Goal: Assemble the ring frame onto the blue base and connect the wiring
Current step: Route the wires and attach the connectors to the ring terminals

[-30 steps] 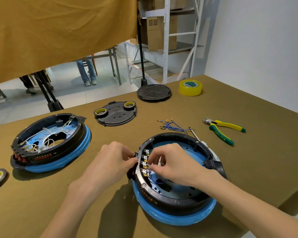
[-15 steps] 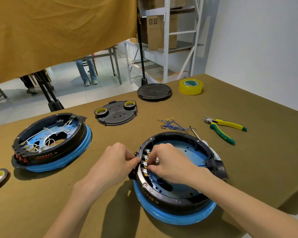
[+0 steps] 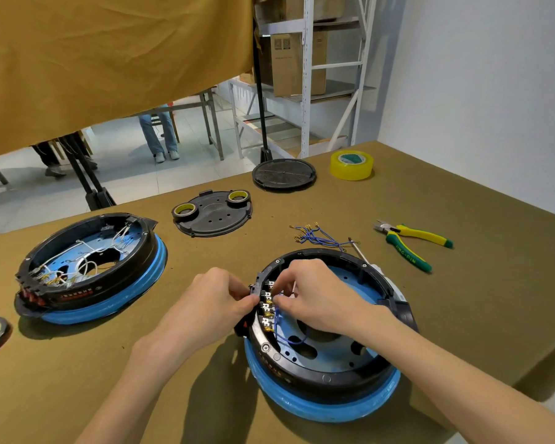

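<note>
The green handle of the pliers [image 3: 410, 243] carries raised lettering that looks like "JING-PIN", though it is small. The second ring frame [image 3: 77, 267], at the left of the surface, has a line of red characters on its side, too blurred to read. The labels on the cardboard box [image 3: 297, 62] on the shelf cannot be read either.

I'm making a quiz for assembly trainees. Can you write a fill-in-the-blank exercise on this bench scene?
1. The pliers have yellow and ____ handles.
2. The black ring frame sits on a ____ base.
3. The loose wires beyond that base are ____.
4. Two small tape rolls sit on a black ____.

Missing words: green; blue; blue; plate
</note>
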`<state>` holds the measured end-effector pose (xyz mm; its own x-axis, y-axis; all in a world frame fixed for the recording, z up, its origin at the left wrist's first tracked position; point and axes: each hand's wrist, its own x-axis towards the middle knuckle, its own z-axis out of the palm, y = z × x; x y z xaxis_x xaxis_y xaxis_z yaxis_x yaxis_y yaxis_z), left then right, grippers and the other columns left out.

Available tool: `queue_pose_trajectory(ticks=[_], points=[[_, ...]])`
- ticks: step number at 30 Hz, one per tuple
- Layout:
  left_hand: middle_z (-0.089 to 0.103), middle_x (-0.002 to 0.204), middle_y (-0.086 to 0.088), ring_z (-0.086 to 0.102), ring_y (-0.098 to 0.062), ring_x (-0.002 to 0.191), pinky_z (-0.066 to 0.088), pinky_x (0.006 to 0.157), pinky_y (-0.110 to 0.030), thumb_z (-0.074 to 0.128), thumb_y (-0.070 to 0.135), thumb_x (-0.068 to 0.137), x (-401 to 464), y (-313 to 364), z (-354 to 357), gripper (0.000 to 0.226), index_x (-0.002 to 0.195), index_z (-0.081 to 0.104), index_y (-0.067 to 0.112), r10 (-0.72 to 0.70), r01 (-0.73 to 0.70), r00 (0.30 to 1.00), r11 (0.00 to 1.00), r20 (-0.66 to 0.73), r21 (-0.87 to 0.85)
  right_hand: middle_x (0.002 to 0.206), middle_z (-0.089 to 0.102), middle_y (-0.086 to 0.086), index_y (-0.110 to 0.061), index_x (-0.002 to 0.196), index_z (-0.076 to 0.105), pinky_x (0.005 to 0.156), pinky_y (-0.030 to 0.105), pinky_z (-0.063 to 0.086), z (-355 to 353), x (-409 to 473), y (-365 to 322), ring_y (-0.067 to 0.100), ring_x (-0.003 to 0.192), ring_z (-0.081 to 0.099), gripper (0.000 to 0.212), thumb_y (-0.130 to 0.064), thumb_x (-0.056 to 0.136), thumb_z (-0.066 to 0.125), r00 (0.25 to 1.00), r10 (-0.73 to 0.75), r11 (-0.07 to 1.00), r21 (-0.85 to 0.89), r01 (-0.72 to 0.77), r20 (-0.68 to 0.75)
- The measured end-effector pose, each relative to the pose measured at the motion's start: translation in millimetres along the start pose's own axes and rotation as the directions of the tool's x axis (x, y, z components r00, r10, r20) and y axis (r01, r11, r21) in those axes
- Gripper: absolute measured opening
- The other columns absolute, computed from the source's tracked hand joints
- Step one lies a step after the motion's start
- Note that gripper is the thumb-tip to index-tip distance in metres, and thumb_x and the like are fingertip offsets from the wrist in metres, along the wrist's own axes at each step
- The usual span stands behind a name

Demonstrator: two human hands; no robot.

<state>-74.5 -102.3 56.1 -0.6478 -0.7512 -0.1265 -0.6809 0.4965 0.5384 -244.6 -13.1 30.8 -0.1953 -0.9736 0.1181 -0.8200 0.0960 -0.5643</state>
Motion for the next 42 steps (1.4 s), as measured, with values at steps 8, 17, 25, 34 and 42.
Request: queue_pose_trajectory(ticks=[8, 17, 25, 34, 42], points=[[0.078, 0.080, 0.004, 0.073, -0.019, 0.085, 0.062, 0.078, -0.046, 0.065, 0.039, 0.099, 2, -4, -2, 0.024, 0.089, 0.083, 0.027, 0.004, -0.003, 0.999, 1.000, 0.034, -0.029, 0.072, 0.061, -0.010, -0.024, 0.084, 0.077, 0.064, 0.028, 0.041, 9, 11, -3, 0.013, 0.069, 0.055, 0.006, -0.026, 0.088, 0.072, 0.998, 0.044, 0.997, -0.062, -0.042, 0.038], [0.077, 0.090, 0.009, 0.071, -0.009, 0.083, 0.063, 0.075, -0.035, 0.067, 0.042, 0.097, 6, -7, 3, 0.021, 0.102, 0.079, 0.025, 0.017, -0.017, 1.000, 1.000, -0.012, 0.008, 0.069, 0.067, -0.008, -0.017, 0.087, 0.081, 0.060, 0.022, 0.045, -5, 13, 1, 0.003, 0.061, 0.055, 0.010, -0.024, 0.088, 0.075, 0.996, 0.050, 0.999, -0.019, -0.049, 0.070], [0.065, 0.084, 0.030, 0.063, 0.019, 0.074, 0.048, 0.056, -0.008, 0.068, 0.040, 0.097, 13, -14, 8, 0.014, 0.108, 0.074, 0.033, 0.066, -0.066, 0.998, 0.997, 0.006, -0.049, 0.092, 0.077, -0.003, -0.019, 0.098, 0.082, 0.079, 0.030, 0.054, 1, 19, 11, 0.013, 0.086, 0.066, 0.013, -0.025, 0.091, 0.073, 0.994, 0.098, 0.994, -0.062, -0.095, 0.048], [0.072, 0.077, 0.027, 0.069, 0.005, 0.073, 0.047, 0.051, -0.009, 0.069, 0.030, 0.097, 15, -16, 4, 0.048, 0.057, 0.065, 0.055, 0.098, -0.092, 0.994, 0.988, 0.042, -0.127, 0.071, 0.065, -0.010, -0.016, 0.087, 0.082, 0.067, 0.022, 0.041, 8, 27, 15, 0.000, 0.067, 0.052, 0.011, -0.018, 0.089, 0.072, 0.992, 0.118, 0.993, 0.014, -0.119, 0.048], [0.051, 0.130, 0.008, 0.053, -0.005, 0.112, 0.047, 0.098, -0.025, 0.062, 0.051, 0.096, 20, -6, 40, 0.053, 0.139, 0.052, 0.022, 0.041, -0.049, 0.990, 0.997, -0.132, -0.055, 0.069, 0.070, -0.008, -0.014, 0.092, 0.082, 0.055, 0.016, 0.041, -28, 25, 18, 0.001, 0.057, 0.057, 0.014, -0.021, 0.092, 0.071, 0.995, 0.070, 0.997, -0.018, -0.069, 0.072]])
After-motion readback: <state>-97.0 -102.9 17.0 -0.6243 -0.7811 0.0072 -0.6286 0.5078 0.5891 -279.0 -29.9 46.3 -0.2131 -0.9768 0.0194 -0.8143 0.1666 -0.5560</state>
